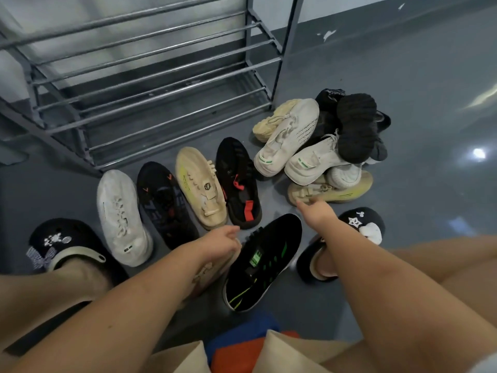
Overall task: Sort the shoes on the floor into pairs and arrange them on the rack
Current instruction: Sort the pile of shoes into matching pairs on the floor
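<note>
Over the floor (pixel 403 90), both your arms reach forward. Your left hand (pixel 224 239) angles down, fingers curled onto a tan shoe (pixel 212 267) under your forearm. Your right hand (pixel 316 210) stretches out, fingers relaxed, tips at a beige shoe (pixel 347 191) low in the pile (pixel 322 146). Four shoes (pixel 177 197) lie in a row, toes toward the rack (pixel 150 84); a black mesh shoe (pixel 263 262) with green marks lies between your hands. Bare grey floor opens rightward. Metal bars, empty tiers.
</note>
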`<move>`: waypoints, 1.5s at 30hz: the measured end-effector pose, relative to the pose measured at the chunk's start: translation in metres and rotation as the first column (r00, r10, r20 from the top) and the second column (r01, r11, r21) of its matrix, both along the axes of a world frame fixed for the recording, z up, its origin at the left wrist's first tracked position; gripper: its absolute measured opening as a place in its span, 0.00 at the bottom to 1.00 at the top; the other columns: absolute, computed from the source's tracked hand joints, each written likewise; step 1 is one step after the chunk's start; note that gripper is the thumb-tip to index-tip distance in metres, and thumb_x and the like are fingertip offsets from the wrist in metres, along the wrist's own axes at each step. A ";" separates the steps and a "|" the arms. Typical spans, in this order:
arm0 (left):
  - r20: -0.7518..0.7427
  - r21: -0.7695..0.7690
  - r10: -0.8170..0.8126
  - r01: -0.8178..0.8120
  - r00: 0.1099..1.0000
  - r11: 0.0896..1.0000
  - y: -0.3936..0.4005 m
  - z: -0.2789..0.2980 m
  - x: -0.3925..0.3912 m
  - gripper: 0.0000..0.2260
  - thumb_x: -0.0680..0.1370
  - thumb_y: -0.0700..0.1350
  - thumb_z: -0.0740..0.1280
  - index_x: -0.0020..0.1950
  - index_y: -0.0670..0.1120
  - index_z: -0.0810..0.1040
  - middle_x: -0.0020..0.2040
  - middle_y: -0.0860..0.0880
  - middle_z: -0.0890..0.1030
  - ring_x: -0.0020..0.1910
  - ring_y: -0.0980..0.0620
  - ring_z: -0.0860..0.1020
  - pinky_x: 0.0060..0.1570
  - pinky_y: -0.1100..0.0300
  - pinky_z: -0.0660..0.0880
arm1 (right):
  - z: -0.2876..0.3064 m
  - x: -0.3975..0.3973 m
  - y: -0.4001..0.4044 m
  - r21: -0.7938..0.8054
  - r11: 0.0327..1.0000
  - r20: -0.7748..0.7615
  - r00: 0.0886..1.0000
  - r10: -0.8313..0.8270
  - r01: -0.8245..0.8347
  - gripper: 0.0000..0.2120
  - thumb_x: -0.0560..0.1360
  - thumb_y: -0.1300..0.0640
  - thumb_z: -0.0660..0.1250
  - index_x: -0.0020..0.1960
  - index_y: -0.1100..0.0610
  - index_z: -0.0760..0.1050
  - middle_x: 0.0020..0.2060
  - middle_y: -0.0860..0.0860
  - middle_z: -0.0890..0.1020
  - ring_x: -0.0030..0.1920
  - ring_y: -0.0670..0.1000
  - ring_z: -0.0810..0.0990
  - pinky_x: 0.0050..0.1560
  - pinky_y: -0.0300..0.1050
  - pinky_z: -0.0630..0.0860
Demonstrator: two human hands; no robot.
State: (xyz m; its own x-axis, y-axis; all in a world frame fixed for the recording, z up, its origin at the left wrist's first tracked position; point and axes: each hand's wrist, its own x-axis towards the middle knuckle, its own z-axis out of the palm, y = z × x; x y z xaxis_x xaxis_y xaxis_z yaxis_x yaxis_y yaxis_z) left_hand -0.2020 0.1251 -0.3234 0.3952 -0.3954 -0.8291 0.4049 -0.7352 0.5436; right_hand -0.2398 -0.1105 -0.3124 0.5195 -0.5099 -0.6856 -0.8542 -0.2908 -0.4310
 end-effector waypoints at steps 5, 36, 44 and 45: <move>0.349 0.102 -0.228 0.205 0.909 0.973 -0.021 0.014 0.031 0.26 0.78 0.45 0.64 0.75 0.50 0.61 0.72 0.46 0.68 0.70 0.48 0.68 0.70 0.57 0.65 | 0.021 0.020 -0.008 -0.192 0.975 0.104 0.986 0.134 -0.112 0.29 0.78 0.47 0.60 0.74 0.59 0.59 0.71 0.60 0.66 0.70 0.60 0.67 0.67 0.51 0.64; 0.412 -0.044 -0.307 0.355 0.858 0.934 -0.290 0.031 0.100 0.25 0.81 0.51 0.58 0.77 0.49 0.58 0.75 0.48 0.63 0.74 0.51 0.63 0.69 0.62 0.58 | -0.002 0.053 -0.137 -0.051 0.784 0.447 0.716 -0.536 0.618 0.28 0.76 0.46 0.64 0.71 0.57 0.63 0.62 0.55 0.76 0.63 0.55 0.75 0.58 0.47 0.72; 0.303 -0.230 0.051 0.022 0.952 0.973 -0.286 0.038 0.099 0.21 0.81 0.44 0.59 0.74 0.44 0.63 0.72 0.46 0.69 0.71 0.51 0.68 0.62 0.67 0.62 | 0.012 0.064 -0.128 -0.020 0.788 0.424 0.719 -0.551 0.616 0.23 0.78 0.47 0.61 0.69 0.57 0.67 0.61 0.53 0.77 0.62 0.53 0.75 0.51 0.39 0.66; 0.289 -0.263 0.116 -0.038 0.950 0.964 -0.283 0.042 0.099 0.20 0.81 0.43 0.60 0.73 0.44 0.64 0.71 0.45 0.70 0.69 0.51 0.69 0.61 0.67 0.63 | 0.015 0.065 -0.124 0.011 0.780 0.434 0.700 -0.568 0.626 0.23 0.78 0.47 0.61 0.68 0.58 0.68 0.60 0.54 0.78 0.62 0.53 0.75 0.52 0.39 0.67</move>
